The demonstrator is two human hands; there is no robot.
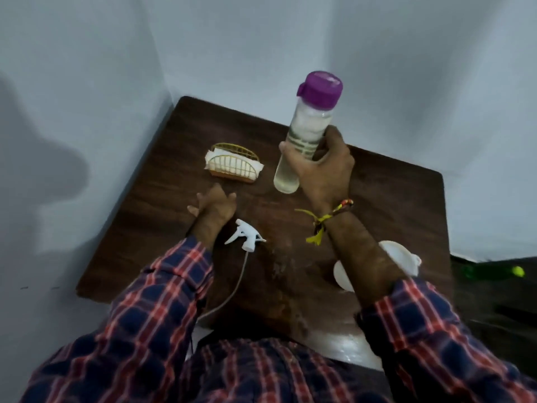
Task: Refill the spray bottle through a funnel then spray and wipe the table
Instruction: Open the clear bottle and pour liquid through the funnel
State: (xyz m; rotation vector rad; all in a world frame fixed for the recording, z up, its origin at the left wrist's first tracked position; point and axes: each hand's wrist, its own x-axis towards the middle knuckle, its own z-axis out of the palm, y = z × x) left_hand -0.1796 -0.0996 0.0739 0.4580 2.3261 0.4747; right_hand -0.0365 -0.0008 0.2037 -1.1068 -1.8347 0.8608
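Where arm crosses, white funnel part-hidden.

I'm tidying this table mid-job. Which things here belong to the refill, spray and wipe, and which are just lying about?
For the job:
- clear plastic bottle with purple cap, held in the right hand
- white trigger sprayer head with dip tube
- white plastic funnel, partly hidden by the forearm
- white napkins in gold wire holder, probably for wiping

Lying about:
- nothing clearly

Table centre bare; napkin holder blocks far left, spray head near left, walls close behind
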